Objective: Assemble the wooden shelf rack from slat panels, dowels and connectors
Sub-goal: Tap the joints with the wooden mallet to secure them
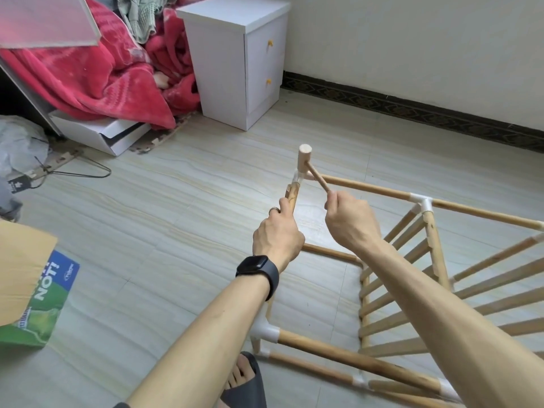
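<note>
Right hand (350, 219) holds wooden mallet (306, 160) on white corner connector (298, 177).

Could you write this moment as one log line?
left hand: holds dowel | right hand: holds wooden mallet at corner connector | rack: partly assembled

A bedroom at home: a rumpled red fleece blanket (88, 75) is lying beside a white two-drawer nightstand (223, 69).

We wear a black smartwatch (259, 272), a ring (274, 209) on the left hand (278, 234), and a dark sandal (250, 387) at six o'clock.
</note>
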